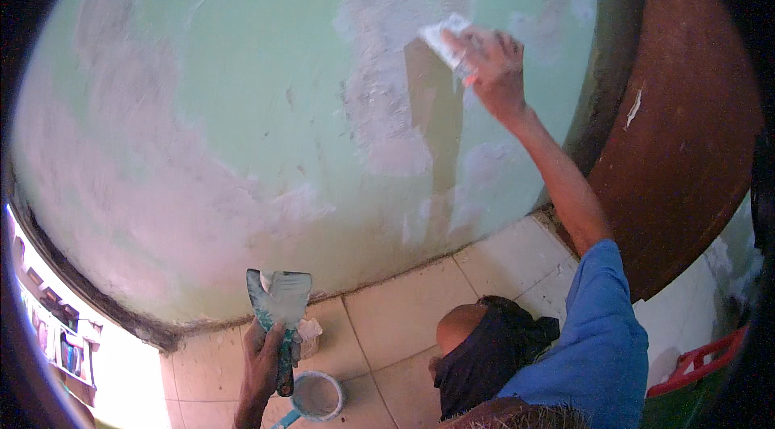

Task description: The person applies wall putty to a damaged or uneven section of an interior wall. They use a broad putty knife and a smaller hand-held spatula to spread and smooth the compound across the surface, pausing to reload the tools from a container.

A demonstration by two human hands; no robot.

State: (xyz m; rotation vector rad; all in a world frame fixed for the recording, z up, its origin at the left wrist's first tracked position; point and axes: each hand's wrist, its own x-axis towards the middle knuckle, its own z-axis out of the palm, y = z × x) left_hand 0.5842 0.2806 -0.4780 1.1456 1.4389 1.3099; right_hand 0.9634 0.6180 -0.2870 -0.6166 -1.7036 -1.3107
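My right hand [492, 66] grips a pale, flat spreader [440, 35], slightly blurred, against the mint-green wall [242, 90] at the edge of a rough, whitish putty patch [379, 106]; its shadow falls below it. At lower left, my left hand [270, 348] holds a wide putty knife [282, 296] with a dark green handle, blade up, carrying pale putty. Below that hand a light blue pan [316, 395] with a handle stands on the floor, and a small pale container [308, 334] is partly hidden behind the knife.
Cream floor tiles [404, 324] meet the wall. A brown door-like panel [678, 106] stands at the right, above a red-and-green object [698, 372]. My bent knee [460, 324] is low in view. A bright opening at the left shows shelves of goods [64, 344].
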